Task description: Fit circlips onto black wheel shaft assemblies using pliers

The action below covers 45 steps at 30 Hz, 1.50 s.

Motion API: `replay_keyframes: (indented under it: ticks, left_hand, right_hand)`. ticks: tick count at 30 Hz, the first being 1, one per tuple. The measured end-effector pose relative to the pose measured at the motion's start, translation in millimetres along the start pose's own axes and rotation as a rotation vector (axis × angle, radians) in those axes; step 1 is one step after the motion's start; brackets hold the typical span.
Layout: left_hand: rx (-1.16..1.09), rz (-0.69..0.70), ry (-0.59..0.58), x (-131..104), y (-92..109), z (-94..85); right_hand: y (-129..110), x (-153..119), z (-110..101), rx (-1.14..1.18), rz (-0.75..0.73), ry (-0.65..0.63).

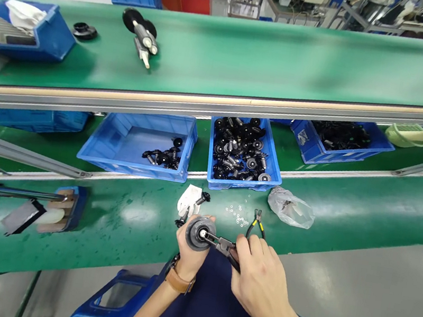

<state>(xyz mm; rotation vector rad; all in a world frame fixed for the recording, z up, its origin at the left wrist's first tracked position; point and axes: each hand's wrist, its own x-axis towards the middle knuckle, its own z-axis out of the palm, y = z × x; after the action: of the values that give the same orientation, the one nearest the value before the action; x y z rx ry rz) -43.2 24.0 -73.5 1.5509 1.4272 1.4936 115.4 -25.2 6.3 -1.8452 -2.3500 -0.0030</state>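
A grey wheel point(199, 233) is clasped in the left hand point(189, 251) at the tabletop's near edge; pliers point(224, 245), gripped closed by the right hand point(257, 275), are set at its hub. Fitting seems underway; loose rings point(240, 217) remain.

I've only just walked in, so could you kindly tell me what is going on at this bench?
A person at the green workbench holds a grey wheel part in the left hand. The right hand holds pliers, tips at the wheel's hub. Small white rings lie nearby, before a blue bin of similar parts.
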Motion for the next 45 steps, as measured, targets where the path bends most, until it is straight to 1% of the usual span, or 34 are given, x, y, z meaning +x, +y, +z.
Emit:
replay_keyframes:
  ticks: [8,12,14,17,21,24,27,30,33,39,42,45]
  left_hand:
    - [-0.131,-0.062,-0.035,9,7,1.8]
    - [-0.150,-0.184,-0.053,7,8,2.8]
    - [-0.172,-0.243,-0.031,5,6,4.7]
    - [-0.201,-0.277,0.003,1,3,7.7]
    - [-0.167,-0.292,0.077,-2,-1,9.3]
    - [-0.149,-0.283,0.110,-3,-3,9.8]
    - [-0.189,-0.271,0.151,-3,-6,11.2]
    - [-0.231,-0.289,0.195,-3,-8,12.6]
    - [-0.229,-0.304,0.171,-1,-8,12.7]
    - [-0.164,-0.278,0.121,1,-7,12.1]
    - [-0.168,-0.271,0.064,-4,-13,11.9]
    - [-0.153,-0.290,0.036,-6,-23,13.5]
  right_hand:
    - [-3,1,-9,-0.028,-0.002,-0.011]
    - [-6,2,-9,-0.035,-0.005,-0.016]
    - [-8,2,-8,-0.043,0.005,-0.017]
    - [-13,0,-7,-0.053,0.028,-0.017]
    - [-22,-3,-6,-0.058,0.071,-0.014]
    - [-28,-5,-5,-0.070,0.101,-0.014]
    - [-32,-6,-3,-0.069,0.116,-0.016]
    - [-34,-5,-2,-0.059,0.126,-0.025]
    - [-33,-4,-1,-0.053,0.124,-0.029]
    - [-34,-9,3,-0.029,0.154,-0.040]
    - [-36,-11,8,0.003,0.187,-0.054]
    - [-37,-10,16,0.076,0.238,-0.060]
